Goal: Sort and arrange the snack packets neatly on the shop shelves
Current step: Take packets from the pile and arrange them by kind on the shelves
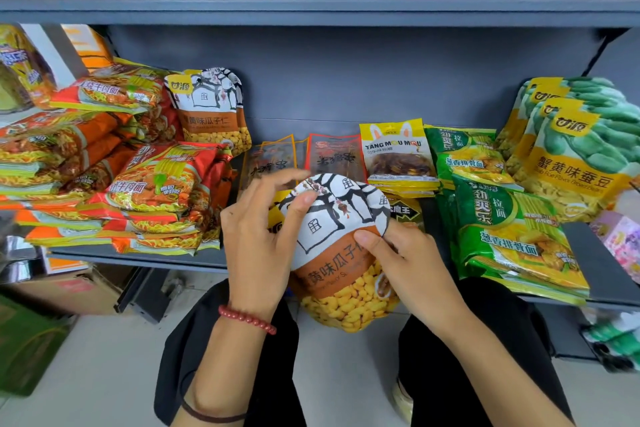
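Note:
I hold a white, orange and yellow seed packet (341,253) in front of the grey middle shelf (138,258). My left hand (258,236) grips its left edge with the thumb on the white top. My right hand (412,260) pinches its right edge, thumb on the front. A matching seed packet (211,107) stands upright at the back of the shelf, left of centre. Red and orange noodle packets (149,191) are piled at the left. Green noodle packets (509,229) lie at the right.
Yellow-and-green bean packets (575,149) lean at the far right. A yellow rabbit-ear packet (396,152) and clear dark snack packets (334,156) lie mid-shelf. The upper shelf (322,0) carries more packets. Cardboard boxes (65,291) sit on the floor at left. My knees are below.

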